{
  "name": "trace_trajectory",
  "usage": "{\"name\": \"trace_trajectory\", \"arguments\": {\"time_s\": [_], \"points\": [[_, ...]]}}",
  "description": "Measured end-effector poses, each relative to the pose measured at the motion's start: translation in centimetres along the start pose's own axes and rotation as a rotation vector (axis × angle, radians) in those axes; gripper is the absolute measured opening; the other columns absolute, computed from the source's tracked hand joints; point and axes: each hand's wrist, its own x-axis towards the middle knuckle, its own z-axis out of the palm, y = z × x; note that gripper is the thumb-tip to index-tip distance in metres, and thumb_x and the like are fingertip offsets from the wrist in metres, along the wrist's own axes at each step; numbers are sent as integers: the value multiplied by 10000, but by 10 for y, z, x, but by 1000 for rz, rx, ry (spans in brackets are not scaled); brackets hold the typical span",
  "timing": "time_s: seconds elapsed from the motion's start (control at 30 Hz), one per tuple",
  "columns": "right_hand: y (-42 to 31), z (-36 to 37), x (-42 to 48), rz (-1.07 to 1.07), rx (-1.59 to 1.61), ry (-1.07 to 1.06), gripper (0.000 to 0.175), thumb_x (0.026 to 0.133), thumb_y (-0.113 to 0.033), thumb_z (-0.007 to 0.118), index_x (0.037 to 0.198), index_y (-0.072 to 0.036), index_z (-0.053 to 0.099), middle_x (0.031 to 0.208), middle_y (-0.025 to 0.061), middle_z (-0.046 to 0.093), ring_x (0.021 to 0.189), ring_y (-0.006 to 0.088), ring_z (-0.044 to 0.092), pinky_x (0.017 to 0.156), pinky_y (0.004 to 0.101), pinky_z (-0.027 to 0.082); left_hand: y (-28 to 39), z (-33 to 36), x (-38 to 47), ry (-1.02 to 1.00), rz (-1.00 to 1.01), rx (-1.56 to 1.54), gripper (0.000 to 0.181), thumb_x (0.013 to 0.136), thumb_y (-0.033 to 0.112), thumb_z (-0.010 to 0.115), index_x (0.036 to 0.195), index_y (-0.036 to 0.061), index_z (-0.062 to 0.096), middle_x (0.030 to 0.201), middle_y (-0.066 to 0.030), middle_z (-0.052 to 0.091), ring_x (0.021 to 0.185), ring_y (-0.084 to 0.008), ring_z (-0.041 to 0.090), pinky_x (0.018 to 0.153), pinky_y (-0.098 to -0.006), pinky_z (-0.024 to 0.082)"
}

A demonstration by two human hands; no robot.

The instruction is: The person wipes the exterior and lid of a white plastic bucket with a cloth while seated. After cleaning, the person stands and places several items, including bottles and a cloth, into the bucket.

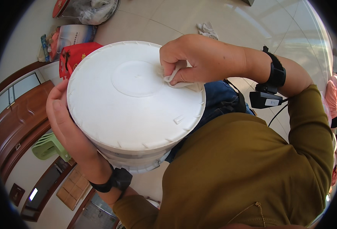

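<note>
A large white plastic bucket (122, 114) is tilted in front of me, its broad round face with a raised central ring turned up towards the camera. My right hand (179, 64) pinches a crumpled whitish cloth (179, 81) between thumb and fingers and presses it on the right part of that face. Against the bucket's left side rests my left hand (68, 120), thumb and fingers extended along the wall; some fingertips are hidden behind the rim. Both wrists wear black straps with small devices.
Beyond the bucket stand a red bag (79, 53) and a printed bag (74, 37). A crumpled cloth (207, 30) lies on the tiled floor (162, 14). Plastic bags (95, 11) are at the top left, a green plastic stool (49, 147) at the left.
</note>
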Motion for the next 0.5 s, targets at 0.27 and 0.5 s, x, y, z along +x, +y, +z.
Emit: {"name": "trace_trajectory", "arguments": {"time_s": [0.27, 0.5], "points": [[43, -10, 20, -5, -268, 104, 111, 827, -70, 735, 886, 5, 679, 886, 136, 716, 811, 264, 679, 729, 333, 517, 3, 5, 0, -14, 41, 19, 460, 1048, 321, 322, 1193, -40, 568, 1185, -133, 581, 1098, -193, 564, 983, -319, 411], [-26, -7, -24, 141, 30, -86, 169, 795, -133, 782, 846, -21, 665, 817, 137, 702, 722, 284, 650, 650, 351, 497, 3, 0, 1, -48, 51, 5, 433, 1050, 312, 345, 1210, -35, 548, 1153, -135, 615, 1080, -179, 570, 982, -311, 411]]}}
